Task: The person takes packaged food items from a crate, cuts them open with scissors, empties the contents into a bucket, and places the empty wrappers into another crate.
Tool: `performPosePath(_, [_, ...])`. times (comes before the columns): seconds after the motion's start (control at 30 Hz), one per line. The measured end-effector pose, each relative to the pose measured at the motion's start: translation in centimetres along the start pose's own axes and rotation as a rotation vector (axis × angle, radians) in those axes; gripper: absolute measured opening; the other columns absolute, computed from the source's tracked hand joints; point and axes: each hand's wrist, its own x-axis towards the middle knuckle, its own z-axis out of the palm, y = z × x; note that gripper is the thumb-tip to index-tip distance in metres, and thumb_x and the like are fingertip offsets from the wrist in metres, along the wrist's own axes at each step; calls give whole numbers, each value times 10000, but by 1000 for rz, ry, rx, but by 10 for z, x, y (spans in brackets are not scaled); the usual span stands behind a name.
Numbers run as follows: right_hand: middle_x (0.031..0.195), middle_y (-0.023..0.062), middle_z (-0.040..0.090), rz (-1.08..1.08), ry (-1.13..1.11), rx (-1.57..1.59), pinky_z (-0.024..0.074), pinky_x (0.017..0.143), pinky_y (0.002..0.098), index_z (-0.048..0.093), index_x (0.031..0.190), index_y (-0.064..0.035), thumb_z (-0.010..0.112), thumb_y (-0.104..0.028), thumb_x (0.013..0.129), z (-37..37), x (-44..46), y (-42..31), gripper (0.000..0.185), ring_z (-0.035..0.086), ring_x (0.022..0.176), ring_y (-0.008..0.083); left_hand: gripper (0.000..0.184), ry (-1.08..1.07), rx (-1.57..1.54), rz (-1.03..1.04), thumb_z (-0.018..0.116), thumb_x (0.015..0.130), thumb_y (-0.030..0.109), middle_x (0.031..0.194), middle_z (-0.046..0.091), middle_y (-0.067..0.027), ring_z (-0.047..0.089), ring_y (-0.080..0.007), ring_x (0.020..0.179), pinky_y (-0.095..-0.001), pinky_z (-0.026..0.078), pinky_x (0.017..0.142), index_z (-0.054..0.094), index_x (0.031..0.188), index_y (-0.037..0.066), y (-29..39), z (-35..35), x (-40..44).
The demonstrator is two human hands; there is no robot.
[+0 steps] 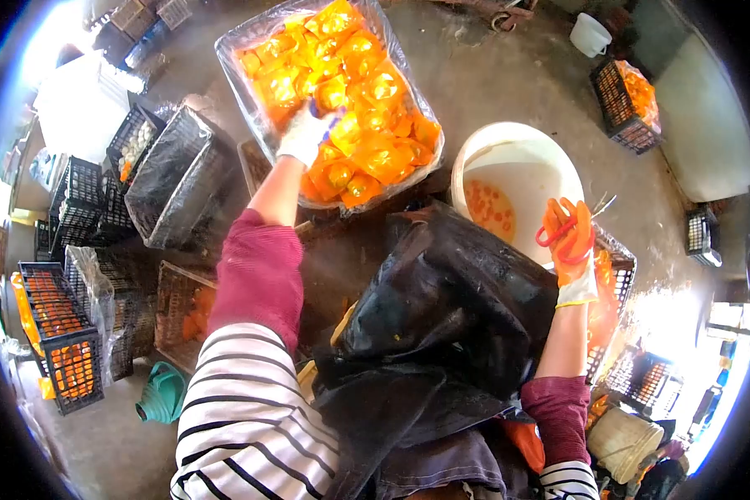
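My left hand [308,133], in a white glove with blue-purple fingertips, reaches onto the shiny orange packets [379,154] heaped in a crate lined with clear plastic [240,87]. Its fingers look spread on the packets, partly hidden by the hand. At the right, my right hand [570,246] wears an orange-coated glove with a white cuff. Its bent fingers are around red-handled scissors [545,237]. The hand is beside the rim of a big white bucket [550,154], where orange round pieces [490,208] lie in liquid at the bottom.
A black apron [442,308] covers my lap. Black crates [62,329] stand at the left near a plastic-lined crate [175,179] and a green container [162,392]. Behind my right hand is a crate with orange contents [604,300]. Another filled crate [625,108] stands farther back.
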Motion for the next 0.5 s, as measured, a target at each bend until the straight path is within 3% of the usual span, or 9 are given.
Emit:
performPosePath(0.03, [1217,209,577,-13,9,-29,484,922,376,522,1217,3,572,-388,931,5,0,1,487,585,1080,290,573,-97,211,5,679,803,467,1308,553,-129,539,-293,1178,-380,436,981,594,1234,99,-3,9,-5])
performPosePath(0.07, [1209,206,580,-29,18,-57,487,915,374,524,1217,-1,570,-392,931,9,0,2,486,590,1071,286,492,88,405,280,678,788,455,1145,639,-139,605,-302,1055,-391,474,912,650,1153,126,-7,18,-14])
performPosePath(0.17, [1173,193,601,-29,39,-167,493,895,365,531,1207,-14,562,-400,931,7,3,4,475,608,1038,279,396,-32,214,157,693,768,418,939,690,-129,653,-290,902,-404,504,819,702,1015,110,-6,21,-5])
performPosePath(0.2, [1158,188,610,-23,41,-204,495,889,361,534,1202,-18,559,-401,931,6,4,4,470,614,1026,276,257,65,83,149,703,779,320,777,682,-118,664,-264,773,-378,511,721,719,914,103,-7,21,-5])
performPosePath(0.3, [1118,177,632,-19,59,-198,497,868,343,545,1179,-28,562,-404,926,9,2,5,454,630,994,266,155,250,-360,85,686,806,195,796,690,-96,651,-206,748,-316,494,672,715,920,93,-3,5,-9])
performPosePath(0.43, [1107,179,638,-68,22,-238,499,835,331,552,1164,-55,587,-405,910,11,1,6,434,632,972,252,145,170,-971,-17,653,847,116,827,689,-54,627,-133,750,-255,478,672,699,949,23,29,-32,-28])
performPosePath(0.47, [1108,179,638,-79,-8,-233,502,818,326,548,1170,-64,595,-399,906,-1,8,15,429,632,968,250,183,180,-948,-3,644,860,124,883,682,-45,625,-137,799,-247,473,710,680,1004,16,45,-41,-43])
performPosePath(0.5, [1109,180,637,-56,35,-256,504,796,324,541,1179,-74,596,-396,905,4,7,12,427,633,966,251,194,291,-619,208,638,864,122,918,676,-50,624,-141,822,-246,472,725,674,1023,17,48,-39,-47])
